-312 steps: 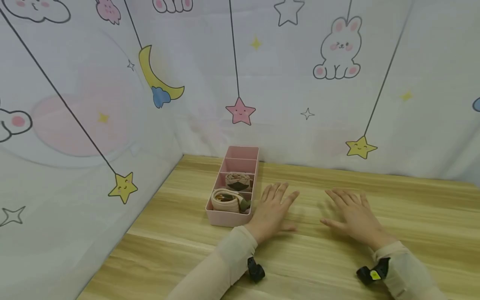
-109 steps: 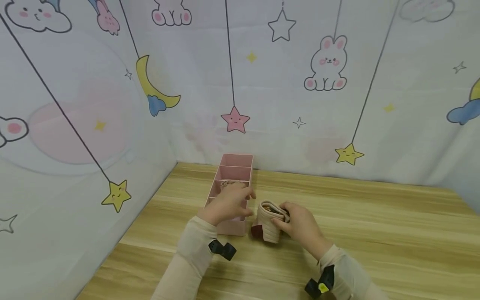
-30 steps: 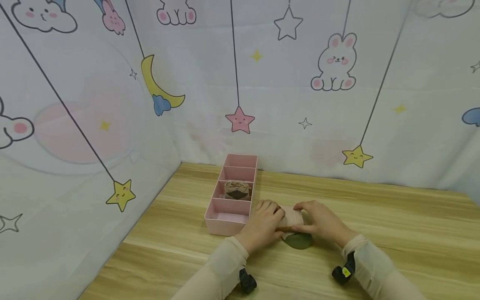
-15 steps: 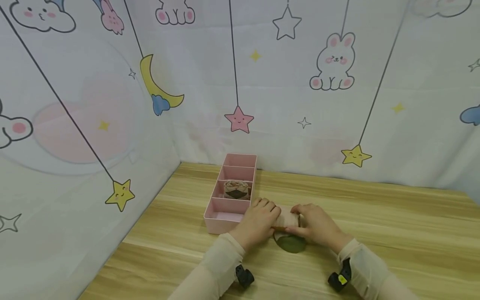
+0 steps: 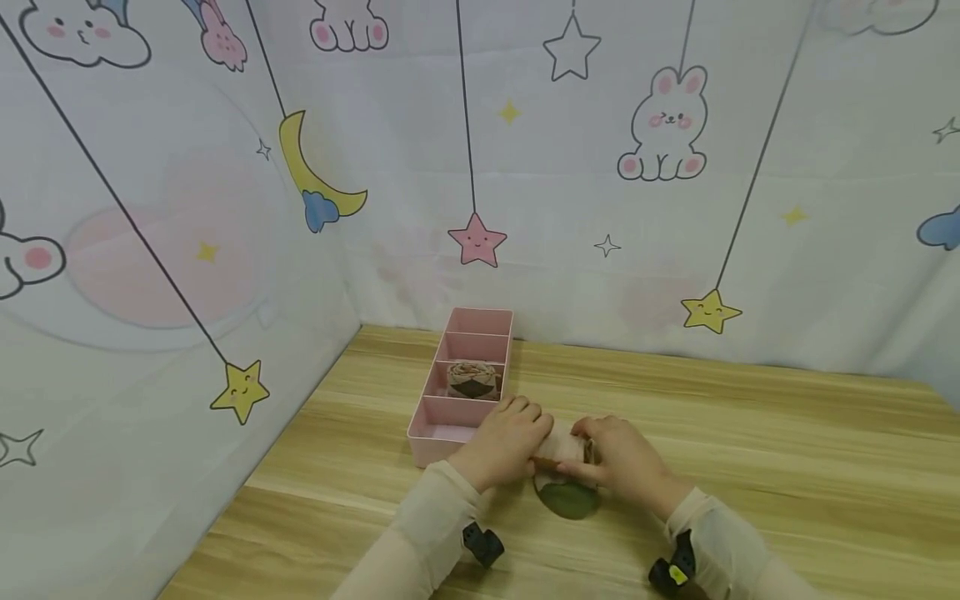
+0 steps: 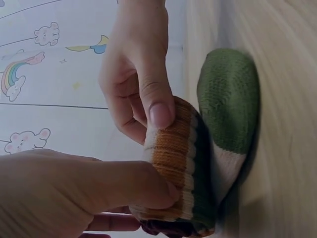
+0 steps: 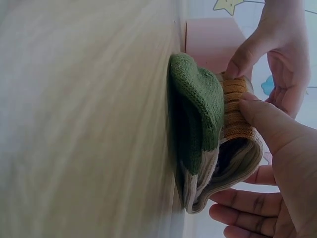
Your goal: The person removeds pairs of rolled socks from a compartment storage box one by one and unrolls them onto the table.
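Observation:
A pair of knitted socks [image 5: 572,500], cream with a green toe and an orange-brown ribbed cuff, lies on the table in front of both hands. Its cuff part [image 6: 171,153] is folded over into a roll, and the green toe [image 7: 195,89] sticks out flat beneath it. My left hand [image 5: 504,442] pinches the left end of the cuff, thumb on the orange ribbing. At the other end, my right hand [image 5: 628,467] grips the roll, thumb on the ribbing and fingers behind. The far side of the roll is hidden by the fingers.
Left of the hands stands a pink divided box [image 5: 442,452], close to the left hand. A rolled brown patterned sock bundle [image 5: 474,380] sits in one of its middle compartments. A printed white curtain [image 5: 570,208] rises behind the wooden table [image 5: 787,433].
The socks, first rolled in the box's front compartment, were lifted out by the right hand and now lie partly unrolled. In the last second, both hands drew them slightly left and nearer.

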Motion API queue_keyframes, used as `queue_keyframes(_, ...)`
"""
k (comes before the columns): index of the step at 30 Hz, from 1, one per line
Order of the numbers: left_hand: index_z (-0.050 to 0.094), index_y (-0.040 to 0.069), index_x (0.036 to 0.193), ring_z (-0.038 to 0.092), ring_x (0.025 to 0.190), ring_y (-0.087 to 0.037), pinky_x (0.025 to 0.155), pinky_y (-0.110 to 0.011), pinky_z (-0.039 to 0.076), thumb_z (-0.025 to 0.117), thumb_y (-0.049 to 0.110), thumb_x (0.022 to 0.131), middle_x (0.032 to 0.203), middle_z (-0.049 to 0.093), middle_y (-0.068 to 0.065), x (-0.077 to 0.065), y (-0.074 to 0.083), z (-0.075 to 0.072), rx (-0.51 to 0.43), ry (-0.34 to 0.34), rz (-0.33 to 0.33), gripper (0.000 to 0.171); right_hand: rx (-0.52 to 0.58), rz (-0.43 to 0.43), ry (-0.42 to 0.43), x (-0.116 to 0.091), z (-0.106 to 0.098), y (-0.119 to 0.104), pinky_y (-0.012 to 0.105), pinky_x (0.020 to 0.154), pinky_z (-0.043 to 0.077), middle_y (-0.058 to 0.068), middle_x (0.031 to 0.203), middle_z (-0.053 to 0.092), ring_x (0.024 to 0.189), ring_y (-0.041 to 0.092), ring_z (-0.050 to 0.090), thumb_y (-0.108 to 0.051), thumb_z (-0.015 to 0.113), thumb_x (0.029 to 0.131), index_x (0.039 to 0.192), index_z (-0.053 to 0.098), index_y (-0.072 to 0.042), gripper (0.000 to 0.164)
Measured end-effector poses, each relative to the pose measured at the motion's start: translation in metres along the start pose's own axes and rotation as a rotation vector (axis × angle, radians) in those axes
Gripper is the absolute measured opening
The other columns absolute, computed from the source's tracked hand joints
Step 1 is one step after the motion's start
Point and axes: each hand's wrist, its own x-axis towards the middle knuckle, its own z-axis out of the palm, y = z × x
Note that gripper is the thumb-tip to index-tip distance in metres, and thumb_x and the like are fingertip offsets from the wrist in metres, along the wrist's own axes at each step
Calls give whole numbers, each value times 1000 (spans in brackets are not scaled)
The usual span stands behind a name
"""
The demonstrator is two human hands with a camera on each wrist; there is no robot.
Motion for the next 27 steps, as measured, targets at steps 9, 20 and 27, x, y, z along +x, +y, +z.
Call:
queue_keyframes(9, 61, 18, 105, 56, 105, -18, 99, -34, 42, 79, 25, 70, 105, 64, 2, -1, -5, -3, -24, -32, 2, 40, -114, -70, 41, -4, 2, -9, 34, 70, 49, -3, 81, 68, 75, 15, 60, -55, 73, 75, 96, 64, -14, 47)
queue_keyframes(20, 61, 19, 103, 55, 108, -19, 103, -36, 41, 79, 26, 73, 108, 62, 1, -7, -6, -5, -38, -50, 3, 35, -192, -45, -16, -3, 1, -19, 39, 77, 50, 1, 85, 68, 81, 19, 61, -55, 74, 75, 99, 63, -13, 50)
queue_keyframes(27, 62, 19, 100, 53, 106, -19, 98, -35, 42, 78, 24, 74, 108, 59, 0, -16, -8, -9, -135, 76, 2, 31, -128, -55, -55, 4, -9, -15, 27, 62, 46, -2, 78, 66, 68, 12, 56, -51, 71, 79, 98, 64, -11, 45)
